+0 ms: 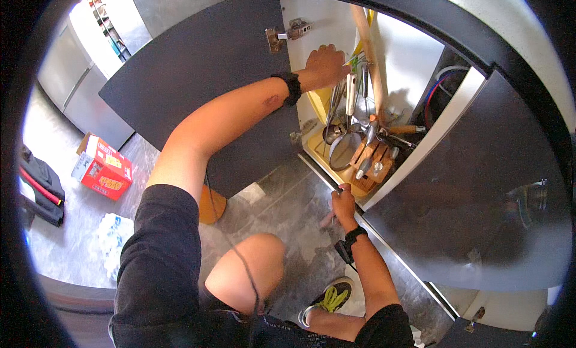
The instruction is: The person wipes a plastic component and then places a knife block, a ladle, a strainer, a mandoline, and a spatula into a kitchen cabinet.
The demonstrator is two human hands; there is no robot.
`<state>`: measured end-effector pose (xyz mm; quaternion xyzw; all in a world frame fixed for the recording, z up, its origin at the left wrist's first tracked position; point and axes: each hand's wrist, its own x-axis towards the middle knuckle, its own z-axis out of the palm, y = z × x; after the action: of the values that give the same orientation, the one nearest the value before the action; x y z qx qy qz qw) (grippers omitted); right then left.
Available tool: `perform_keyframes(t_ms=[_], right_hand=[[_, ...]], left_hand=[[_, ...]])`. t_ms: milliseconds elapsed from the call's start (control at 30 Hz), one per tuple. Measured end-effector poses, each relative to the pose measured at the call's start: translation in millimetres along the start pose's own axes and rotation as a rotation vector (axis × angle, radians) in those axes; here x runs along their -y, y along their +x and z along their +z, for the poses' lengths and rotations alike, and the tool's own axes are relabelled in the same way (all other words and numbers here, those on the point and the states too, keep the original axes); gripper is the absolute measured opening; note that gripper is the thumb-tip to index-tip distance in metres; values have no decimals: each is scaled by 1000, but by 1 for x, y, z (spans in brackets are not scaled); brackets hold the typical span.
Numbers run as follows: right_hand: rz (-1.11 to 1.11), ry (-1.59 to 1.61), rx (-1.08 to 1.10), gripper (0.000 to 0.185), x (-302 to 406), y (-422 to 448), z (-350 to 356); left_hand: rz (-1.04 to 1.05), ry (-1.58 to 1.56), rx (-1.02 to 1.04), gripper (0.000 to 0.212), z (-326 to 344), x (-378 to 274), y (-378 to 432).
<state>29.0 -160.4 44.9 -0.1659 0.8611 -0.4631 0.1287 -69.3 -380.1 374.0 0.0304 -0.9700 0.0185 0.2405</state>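
Observation:
My left hand (pixel 326 66) is inside the open cabinet with its back to me, fingers curled beside the tops of several upright utensils. Its fingertips are hidden, so a grip cannot be made out. Close to it are a white-handled strainer (pixel 345 150) and a long wooden rod (pixel 371 64). These utensils stand in a yellow plastic tray (pixel 315 143). A wooden knife block (pixel 371 165), with handles sticking out, occupies the tray's near end. At the cabinet's front edge, just outside the tray, is my right hand (pixel 344 206), partly closed; what its fingers hold is unclear.
Dark cabinet doors (pixel 238 77) (pixel 468 181) flank the opening, the left one swung out under my left arm. A metal hinge (pixel 288 32) joins it to the cabinet. On the floor at left are a red carton (pixel 105 168) and plastic-wrapped bottles (pixel 114 244). A cable (pixel 243 262) hangs before me.

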Motion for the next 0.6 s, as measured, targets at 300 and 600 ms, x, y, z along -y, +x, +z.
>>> perform_keyframes(t_ms=[300,600], right_hand=[[-56,11,4,31,17,5,20],[-41,109,27,31,20,4,16]], left_hand=[[-85,-257,87,51,-2,-2,-9],[-168,-335,47,44,-5,5,-29]])
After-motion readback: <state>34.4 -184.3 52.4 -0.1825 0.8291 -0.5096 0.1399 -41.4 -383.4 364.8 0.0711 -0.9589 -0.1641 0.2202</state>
